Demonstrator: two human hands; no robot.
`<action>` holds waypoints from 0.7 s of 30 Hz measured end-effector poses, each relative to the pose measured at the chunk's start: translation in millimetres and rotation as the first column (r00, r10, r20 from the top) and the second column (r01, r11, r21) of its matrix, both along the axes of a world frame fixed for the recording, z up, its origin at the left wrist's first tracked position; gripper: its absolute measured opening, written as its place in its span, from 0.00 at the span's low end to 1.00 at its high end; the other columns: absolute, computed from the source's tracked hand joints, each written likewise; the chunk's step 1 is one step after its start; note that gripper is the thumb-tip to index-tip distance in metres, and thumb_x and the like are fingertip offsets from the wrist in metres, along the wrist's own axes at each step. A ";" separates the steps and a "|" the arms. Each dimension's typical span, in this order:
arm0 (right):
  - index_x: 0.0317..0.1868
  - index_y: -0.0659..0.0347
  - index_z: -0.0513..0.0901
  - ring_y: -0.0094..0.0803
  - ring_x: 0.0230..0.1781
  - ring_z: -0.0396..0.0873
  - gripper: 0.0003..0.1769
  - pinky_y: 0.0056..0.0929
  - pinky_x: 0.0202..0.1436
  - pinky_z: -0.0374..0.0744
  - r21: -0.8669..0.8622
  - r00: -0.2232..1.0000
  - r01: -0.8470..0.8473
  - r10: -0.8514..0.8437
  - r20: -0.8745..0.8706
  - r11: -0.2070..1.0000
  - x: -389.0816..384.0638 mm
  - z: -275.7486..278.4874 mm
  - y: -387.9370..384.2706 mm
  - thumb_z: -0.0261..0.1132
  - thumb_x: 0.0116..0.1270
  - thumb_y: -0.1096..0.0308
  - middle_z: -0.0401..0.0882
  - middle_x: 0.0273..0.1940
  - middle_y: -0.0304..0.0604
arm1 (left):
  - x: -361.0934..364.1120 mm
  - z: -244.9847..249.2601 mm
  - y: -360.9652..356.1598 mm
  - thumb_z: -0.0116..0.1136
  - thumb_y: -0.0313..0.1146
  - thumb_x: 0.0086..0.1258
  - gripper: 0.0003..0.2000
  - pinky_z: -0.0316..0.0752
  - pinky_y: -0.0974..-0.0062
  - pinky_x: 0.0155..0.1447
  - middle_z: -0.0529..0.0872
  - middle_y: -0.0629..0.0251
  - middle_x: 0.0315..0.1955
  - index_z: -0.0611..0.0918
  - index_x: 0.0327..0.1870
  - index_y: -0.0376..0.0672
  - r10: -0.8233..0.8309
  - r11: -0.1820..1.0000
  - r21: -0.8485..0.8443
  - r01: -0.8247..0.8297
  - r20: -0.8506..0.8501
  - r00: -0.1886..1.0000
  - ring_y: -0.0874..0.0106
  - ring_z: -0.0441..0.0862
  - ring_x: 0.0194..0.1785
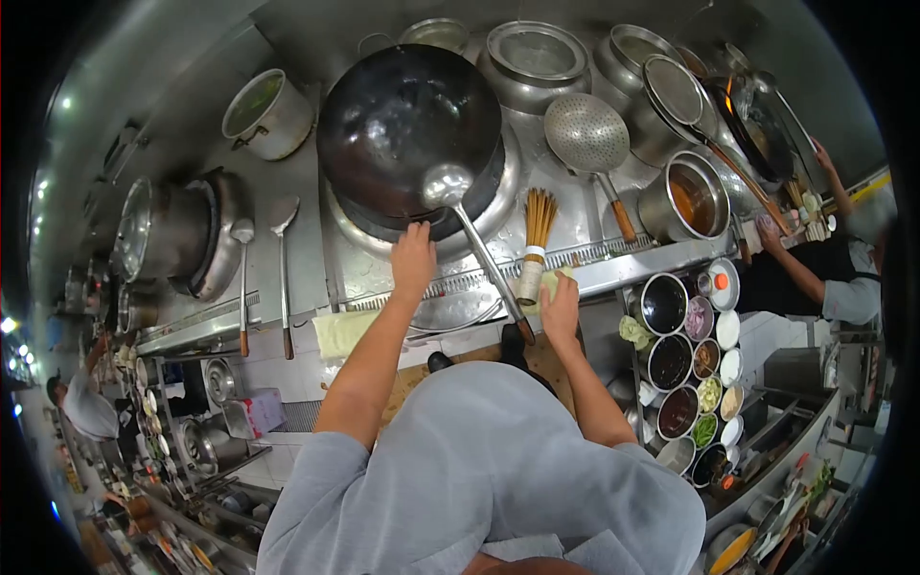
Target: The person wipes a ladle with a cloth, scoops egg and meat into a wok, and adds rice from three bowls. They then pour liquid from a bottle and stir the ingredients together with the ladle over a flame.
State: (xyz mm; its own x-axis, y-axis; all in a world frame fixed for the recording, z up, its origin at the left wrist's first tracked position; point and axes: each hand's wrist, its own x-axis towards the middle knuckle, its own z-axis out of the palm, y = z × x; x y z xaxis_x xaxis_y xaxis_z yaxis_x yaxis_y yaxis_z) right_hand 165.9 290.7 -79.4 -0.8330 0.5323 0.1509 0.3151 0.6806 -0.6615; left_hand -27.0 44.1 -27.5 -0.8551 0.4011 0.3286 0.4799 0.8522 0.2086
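Note:
A large black wok (402,125) sits on the burner ring in front of me. My left hand (413,257) is at its near edge, fingers closed at the small loop handle. A steel ladle (474,235) rests with its bowl against the wok, its wooden-tipped handle slanting down toward me. My right hand (560,309) is at the counter's front edge, fingers closed on a pale yellow-green cloth (553,282), partly hidden by the hand. Just left of it, a bamboo wok brush (537,240) lies with its white-wrapped handle toward me.
A perforated skimmer (586,134) and a pot of reddish-brown liquid (692,199) stand to the right. Bowls of sauces and chopped ingredients (669,359) fill the right-hand rack. A folded cloth (343,333) hangs at the front edge. A co-worker (829,268) is at the far right.

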 end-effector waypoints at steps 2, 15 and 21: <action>0.65 0.67 0.68 0.63 0.59 0.69 0.35 0.51 0.63 0.69 0.041 0.999 -0.039 0.038 0.032 0.998 -27.9 -19.9 -7.4 0.70 0.62 0.60 0.68 0.59 0.68 | 9.0 -0.6 0.8 0.64 0.31 0.61 0.27 0.78 0.60 0.51 0.77 0.56 0.56 0.75 0.63 0.40 0.018 0.999 -0.031 -0.017 0.026 0.999 0.57 0.80 0.52; 0.67 0.65 0.68 0.63 0.68 0.62 0.36 0.47 0.71 0.65 -0.047 0.969 -0.189 0.194 0.152 0.981 -35.0 -25.7 56.3 0.63 0.55 0.82 0.61 0.67 0.67 | 6.2 14.9 0.4 0.63 0.27 0.60 0.30 0.72 0.60 0.64 0.72 0.51 0.61 0.70 0.66 0.38 -0.084 0.996 0.052 0.074 0.228 0.970 0.51 0.74 0.59; 0.63 0.67 0.72 0.59 0.63 0.68 0.28 0.46 0.66 0.70 0.095 0.974 -0.204 0.212 -0.085 0.974 4.9 48.0 33.8 0.63 0.60 0.79 0.69 0.60 0.63 | 40.5 30.9 -16.6 0.63 0.26 0.61 0.33 0.70 0.58 0.66 0.67 0.47 0.67 0.68 0.70 0.38 -0.171 0.973 0.174 0.149 0.114 0.979 0.49 0.71 0.64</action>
State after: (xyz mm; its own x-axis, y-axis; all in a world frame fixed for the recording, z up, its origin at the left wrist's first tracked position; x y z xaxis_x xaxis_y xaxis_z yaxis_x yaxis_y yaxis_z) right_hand 170.8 324.5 -31.4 -0.9037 0.3309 0.2716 0.0998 0.7797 -0.6182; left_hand 13.5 27.5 3.4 -0.8231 0.4859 0.2941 0.5678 0.7155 0.4069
